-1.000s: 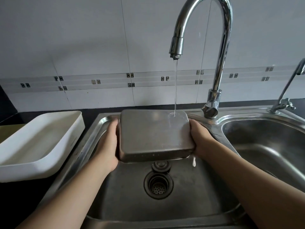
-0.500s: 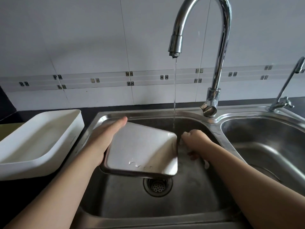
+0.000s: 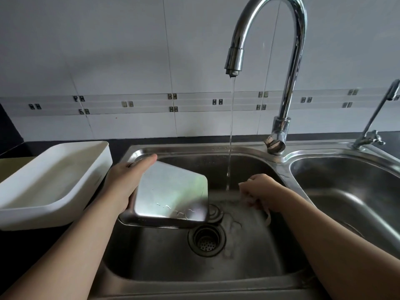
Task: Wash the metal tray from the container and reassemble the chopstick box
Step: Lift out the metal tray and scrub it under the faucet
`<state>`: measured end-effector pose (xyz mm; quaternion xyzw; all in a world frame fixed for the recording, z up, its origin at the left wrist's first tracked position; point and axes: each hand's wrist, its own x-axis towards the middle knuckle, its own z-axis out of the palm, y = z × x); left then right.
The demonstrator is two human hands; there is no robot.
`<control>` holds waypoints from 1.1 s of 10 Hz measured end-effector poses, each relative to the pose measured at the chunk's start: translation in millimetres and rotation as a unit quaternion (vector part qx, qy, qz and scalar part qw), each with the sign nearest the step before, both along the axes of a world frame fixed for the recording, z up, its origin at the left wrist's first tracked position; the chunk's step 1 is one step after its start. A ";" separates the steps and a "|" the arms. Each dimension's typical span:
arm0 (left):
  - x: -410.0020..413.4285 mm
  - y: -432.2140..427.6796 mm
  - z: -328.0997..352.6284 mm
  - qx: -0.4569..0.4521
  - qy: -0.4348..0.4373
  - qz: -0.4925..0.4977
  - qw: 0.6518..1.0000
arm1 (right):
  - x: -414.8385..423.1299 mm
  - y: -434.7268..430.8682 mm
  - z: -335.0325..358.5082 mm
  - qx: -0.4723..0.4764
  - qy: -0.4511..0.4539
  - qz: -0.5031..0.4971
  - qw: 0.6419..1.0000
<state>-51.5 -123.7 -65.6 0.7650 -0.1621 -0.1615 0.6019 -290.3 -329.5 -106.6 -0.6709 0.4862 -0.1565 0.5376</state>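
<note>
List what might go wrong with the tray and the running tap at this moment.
1. The wet metal tray hangs tilted over the sink basin, gripped at one edge by the left hand alone; it may slip and drop.
2. The water stream falls between the tray and the right hand, so water probably runs unused.
3. The white container sits beside the sink; splashes might reach it.

tray (image 3: 171,191) in sink (image 3: 279,180), left of stream (image 3: 230,137)
</note>
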 end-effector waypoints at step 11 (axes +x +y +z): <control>-10.2 -2.5 -1.6 -0.020 -0.051 -0.006 0.998 | -7.8 30.0 8.0 -0.210 0.361 0.163 0.894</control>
